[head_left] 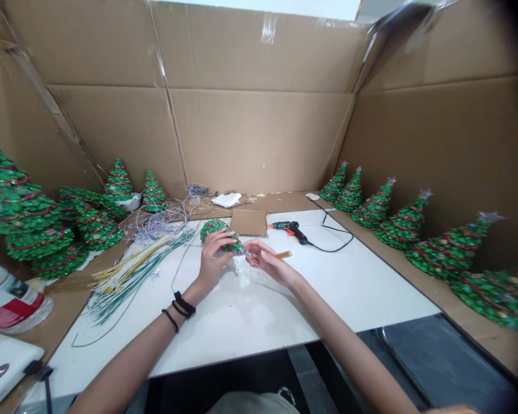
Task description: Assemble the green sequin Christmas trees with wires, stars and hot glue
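Tipped on its side over the white board (224, 328) is a small green Christmas tree (213, 228) with a red garland. My left hand (216, 253) wraps around its body, and its tip points right. At that tip, the fingers of my right hand (265, 259) pinch a small shiny, pale star (246, 252), partly hidden by the fingertips. A tan stick (284, 254) juts out beside my right hand; whether it is held or lies on the board I cannot tell. Scattered clear bits (246, 273) lie beneath the hands.
A black glue gun (294, 231) with its cord lies behind my right hand, near a cardboard piece (249, 222). Green, white and yellow wires (129, 276) spread at left. Star-topped trees (403, 221) line the right side; more trees (30, 213) and a plastic bottle (11, 299) stand left.
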### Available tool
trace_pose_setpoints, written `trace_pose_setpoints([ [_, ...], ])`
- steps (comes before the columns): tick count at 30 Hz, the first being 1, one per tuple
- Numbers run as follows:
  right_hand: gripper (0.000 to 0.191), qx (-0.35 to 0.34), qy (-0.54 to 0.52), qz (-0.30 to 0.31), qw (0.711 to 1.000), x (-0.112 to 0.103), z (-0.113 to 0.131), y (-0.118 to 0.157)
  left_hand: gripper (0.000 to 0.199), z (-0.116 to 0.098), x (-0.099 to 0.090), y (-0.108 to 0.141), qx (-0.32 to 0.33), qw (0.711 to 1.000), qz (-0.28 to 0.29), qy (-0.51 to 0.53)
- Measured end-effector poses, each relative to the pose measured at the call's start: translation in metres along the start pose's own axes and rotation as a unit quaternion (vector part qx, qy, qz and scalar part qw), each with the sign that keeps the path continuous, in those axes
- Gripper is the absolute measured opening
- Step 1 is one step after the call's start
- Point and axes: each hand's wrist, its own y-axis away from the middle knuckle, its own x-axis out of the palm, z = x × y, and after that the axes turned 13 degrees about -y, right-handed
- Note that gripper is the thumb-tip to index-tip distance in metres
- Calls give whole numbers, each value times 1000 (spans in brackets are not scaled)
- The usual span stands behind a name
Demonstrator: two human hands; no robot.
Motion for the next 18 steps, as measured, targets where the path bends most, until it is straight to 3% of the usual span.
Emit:
trace_pose_setpoints([
  [18,41,5,-18,10,1000,-1,0,1,18,-1,0,-1,22,1000,-4,-8],
])
